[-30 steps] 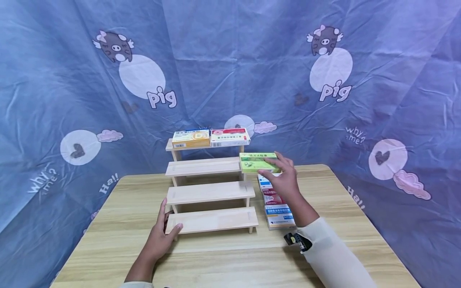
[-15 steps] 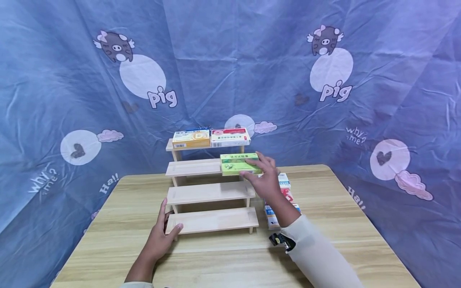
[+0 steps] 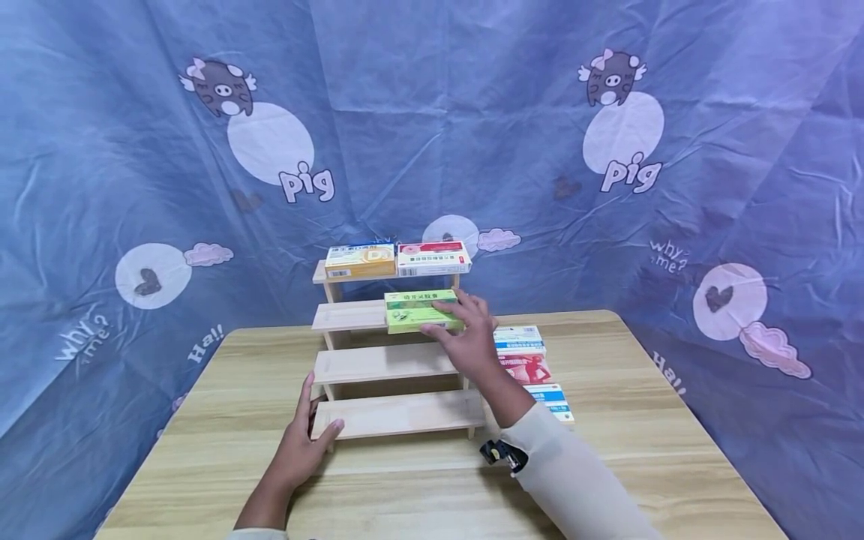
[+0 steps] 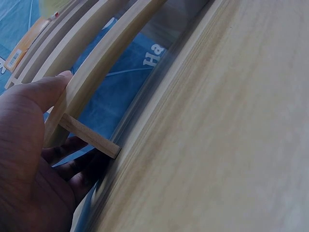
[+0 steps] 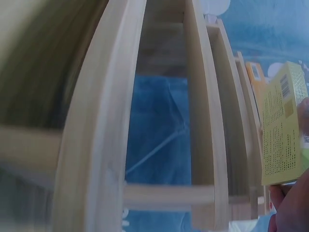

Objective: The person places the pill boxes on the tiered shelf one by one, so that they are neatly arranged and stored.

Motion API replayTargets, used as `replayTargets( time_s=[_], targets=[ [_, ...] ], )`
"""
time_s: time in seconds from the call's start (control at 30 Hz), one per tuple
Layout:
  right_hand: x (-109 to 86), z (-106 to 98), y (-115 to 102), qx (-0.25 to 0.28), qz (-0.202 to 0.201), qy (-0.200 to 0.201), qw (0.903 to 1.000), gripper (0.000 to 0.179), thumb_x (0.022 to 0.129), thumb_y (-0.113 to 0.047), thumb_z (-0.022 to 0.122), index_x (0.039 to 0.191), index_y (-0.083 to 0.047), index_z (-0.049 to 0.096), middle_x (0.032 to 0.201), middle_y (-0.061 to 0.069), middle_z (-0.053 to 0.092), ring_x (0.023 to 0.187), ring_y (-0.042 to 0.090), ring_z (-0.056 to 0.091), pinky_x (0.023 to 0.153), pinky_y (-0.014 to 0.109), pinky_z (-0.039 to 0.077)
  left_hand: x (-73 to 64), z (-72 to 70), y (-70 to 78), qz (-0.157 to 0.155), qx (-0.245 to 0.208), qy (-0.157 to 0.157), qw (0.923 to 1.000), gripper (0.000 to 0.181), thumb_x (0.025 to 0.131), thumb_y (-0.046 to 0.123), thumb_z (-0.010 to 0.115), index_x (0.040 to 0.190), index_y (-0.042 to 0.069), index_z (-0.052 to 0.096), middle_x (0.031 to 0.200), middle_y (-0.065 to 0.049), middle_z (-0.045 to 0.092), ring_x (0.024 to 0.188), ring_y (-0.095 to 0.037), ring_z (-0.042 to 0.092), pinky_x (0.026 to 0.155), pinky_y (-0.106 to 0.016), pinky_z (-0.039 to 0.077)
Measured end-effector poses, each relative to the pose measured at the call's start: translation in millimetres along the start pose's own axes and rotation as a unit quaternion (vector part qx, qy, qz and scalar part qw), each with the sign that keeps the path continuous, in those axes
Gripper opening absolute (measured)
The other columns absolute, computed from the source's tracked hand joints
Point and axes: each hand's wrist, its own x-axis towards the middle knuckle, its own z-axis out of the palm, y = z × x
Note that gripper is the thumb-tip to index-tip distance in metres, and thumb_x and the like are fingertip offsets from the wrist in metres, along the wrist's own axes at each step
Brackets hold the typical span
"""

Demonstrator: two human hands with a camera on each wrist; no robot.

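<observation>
Cardboard carton, green [image 3: 421, 311], flat and rectangular with glossy printed faces, sits at the right end of the second step from the top of a stepped wooden rack [image 3: 391, 362]. Right hand [image 3: 470, 341] pinches it, fingers over the top face and thumb under its right end; the wrist view shows a yellow-green side panel [image 5: 282, 125] with fine print and a barcode.

Rack: four pale, unfinished plank steps with thin legs, smooth grain. Left hand [image 3: 302, 442] at 7 o'clock from the carton, thumb pressed on the front edge of the lowest step's left end, fingers curled under it beside a leg [image 4: 89, 136].

Top step, 12 o'clock from the carton: yellow-orange box [image 3: 360, 259] and white-and-red box [image 3: 433, 257], side by side.

At 4 o'clock, three flat boxes [image 3: 529, 367] lie in a row on the light wood-grain table [image 3: 641, 420]. Wrinkled blue cloth backdrop [image 3: 432, 127] with cartoon pig prints behind.
</observation>
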Motion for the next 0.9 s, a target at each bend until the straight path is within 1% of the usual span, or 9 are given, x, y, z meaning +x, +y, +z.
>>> replayTargets(
  time_s=[0.17,0.3,0.4,0.5,0.63,0.77,0.9],
  targets=[
    [0.6,15,-9,-0.009,-0.013,-0.006,0.9999,0.049,0.082,-0.027,0.096,0.127,-0.013,0.082,0.167,0.019,0.053,0.146,0.043,0.047,0.115,0.07,0.024,-1.0,-0.4,0.7,-0.002,-0.007,-0.006,1.0,0.107,0.108,0.029,0.071,0.176,0.034,-0.011,0.167,-0.027,0.048,0.149,-0.045,0.056,0.121,-0.062,0.044],
    [2.1,27,-15,0.0,-0.014,-0.015,0.9998,0.049,0.084,-0.027,0.096,0.128,-0.013,0.082,0.167,0.018,0.053,0.146,0.042,0.048,0.118,0.072,0.023,-1.2,-1.2,1.7,-0.001,-0.007,-0.002,1.0,0.106,0.108,0.029,0.071,0.176,0.034,-0.01,0.167,-0.028,0.048,0.149,-0.046,0.056,0.121,-0.061,0.044],
    [4.5,35,-19,-0.004,-0.012,-0.023,0.9997,0.048,0.085,-0.029,0.095,0.129,-0.014,0.082,0.168,0.018,0.052,0.146,0.04,0.047,0.118,0.074,0.021,-0.5,-0.6,2.1,0.001,-0.005,-0.003,1.0,0.106,0.109,0.029,0.071,0.176,0.033,-0.011,0.167,-0.028,0.048,0.15,-0.046,0.056,0.121,-0.063,0.043],
    [7.3,44,-24,-0.022,-0.008,-0.028,0.9993,0.048,0.085,-0.032,0.095,0.129,-0.017,0.082,0.168,0.016,0.052,0.148,0.039,0.047,0.116,0.073,0.022,-0.4,-0.5,2.4,-0.001,-0.007,-0.006,1.0,0.107,0.109,0.029,0.071,0.176,0.033,-0.012,0.168,-0.028,0.047,0.15,-0.047,0.054,0.123,-0.064,0.041],
    [9.6,56,-29,-0.052,-0.009,-0.036,0.998,0.048,0.084,-0.038,0.095,0.128,-0.021,0.083,0.167,0.014,0.054,0.145,0.035,0.049,0.113,0.069,0.025,-0.4,0.2,2.3,-0.005,-0.009,-0.003,0.9999,0.107,0.108,0.028,0.071,0.176,0.034,-0.011,0.168,-0.028,0.047,0.15,-0.046,0.055,0.124,-0.063,0.041],
    [11.1,66,-29,-0.069,-0.027,-0.032,0.9968,0.049,0.084,-0.042,0.095,0.128,-0.023,0.083,0.167,0.014,0.055,0.142,0.034,0.05,0.112,0.069,0.025,1.7,3.1,2.2,-0.002,-0.007,0.003,1.0,0.106,0.108,0.029,0.072,0.177,0.036,-0.008,0.166,-0.028,0.049,0.149,-0.045,0.057,0.124,-0.063,0.041],
    [12.7,81,-28,-0.091,-0.048,-0.019,0.9945,0.052,0.083,-0.049,0.093,0.128,-0.025,0.083,0.166,0.014,0.056,0.138,0.031,0.053,0.109,0.067,0.028,-0.5,-0.2,1.2,-0.009,0.003,0.01,0.9999,0.106,0.108,0.032,0.072,0.177,0.037,-0.008,0.166,-0.027,0.049,0.15,-0.046,0.056,0.125,-0.066,0.039]
  ],
)
